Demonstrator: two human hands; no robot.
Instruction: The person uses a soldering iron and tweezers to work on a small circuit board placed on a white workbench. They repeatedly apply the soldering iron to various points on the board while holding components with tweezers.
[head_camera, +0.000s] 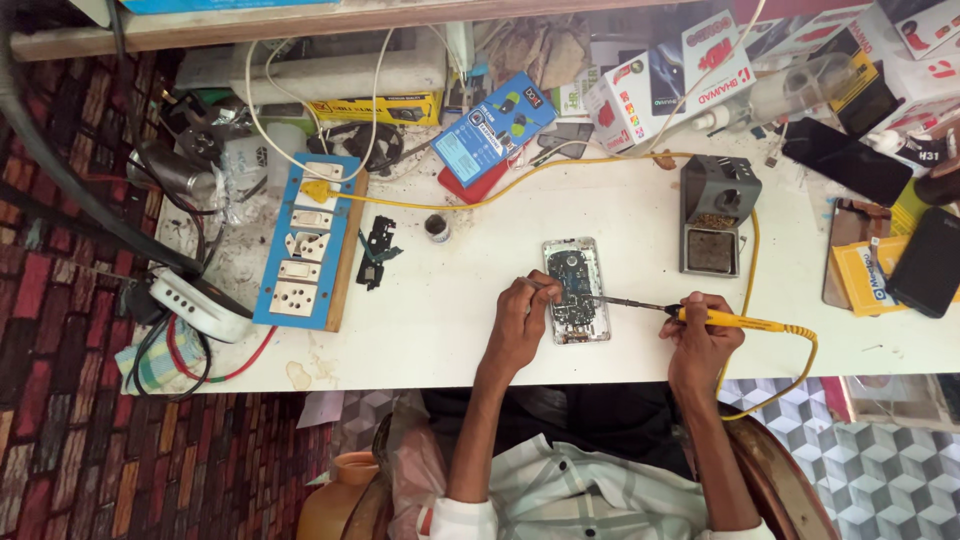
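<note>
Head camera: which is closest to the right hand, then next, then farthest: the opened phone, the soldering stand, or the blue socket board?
From the right hand:
1. Opened phone, just to its left.
2. Soldering stand, behind it on the table.
3. Blue socket board, far left.

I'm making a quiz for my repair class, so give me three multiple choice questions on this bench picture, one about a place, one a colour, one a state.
1. Where does the soldering iron stand sit?
A. beyond the right hand
B. on the floor
C. left of the switchboard

2. What colour is the soldering iron handle?
A. green
B. yellow
C. white

3. How is the phone?
A. boxed
B. screen lit
C. opened, circuit board exposed

Answers: 1 A, it stands on the white table above that hand. 2 B, handle and cord are yellow. 3 C, the left hand steadies it with its insides showing.
</note>
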